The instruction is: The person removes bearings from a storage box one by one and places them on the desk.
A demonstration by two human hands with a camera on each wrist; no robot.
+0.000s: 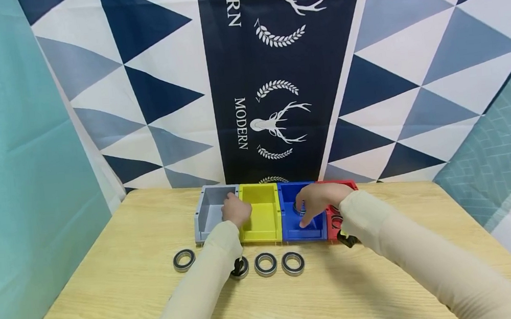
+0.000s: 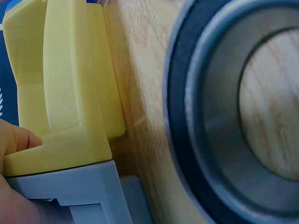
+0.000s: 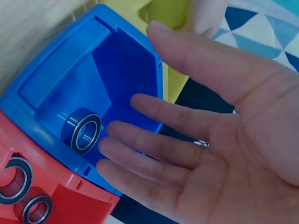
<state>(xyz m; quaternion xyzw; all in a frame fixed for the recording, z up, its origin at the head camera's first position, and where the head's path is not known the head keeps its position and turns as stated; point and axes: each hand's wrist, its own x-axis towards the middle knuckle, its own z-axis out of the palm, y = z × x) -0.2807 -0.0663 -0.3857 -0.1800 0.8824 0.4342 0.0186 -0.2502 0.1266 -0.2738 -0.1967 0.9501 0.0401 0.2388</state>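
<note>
Bearing [image 3: 82,131] inside the blue bin [image 3: 56,79], standing on edge near the wall shared with the red bin [image 3: 56,196] — black outer ring, silver inner ring. Right hand [image 1: 317,201] spread above the blue bin, palm bare, fingers [image 3: 154,140] straight and apart, gripping nothing, close over the bearing but not touching it. Left hand [image 1: 236,210] resting on the wall between the grey bin [image 1: 209,210] and the yellow bin [image 1: 260,210], fingertips pressed against the yellow rim in the left wrist view; whether curled round the wall or merely leaning on it, impossible to tell. Four bins in a row at the back of the wooden desk [image 1: 112,307], touching side by side: grey, yellow, blue, red. Two more bearings [image 3: 16,179] lying in the red bin. On the desk in front of the bins, a line of loose bearings [image 1: 265,264] — one well off to the left [image 1: 184,260], one partly hidden under the left sleeve, two just beside each other at the centre. Behind the desk, a hanging cloth [image 1: 275,75] with navy triangles and a white stag print
</note>
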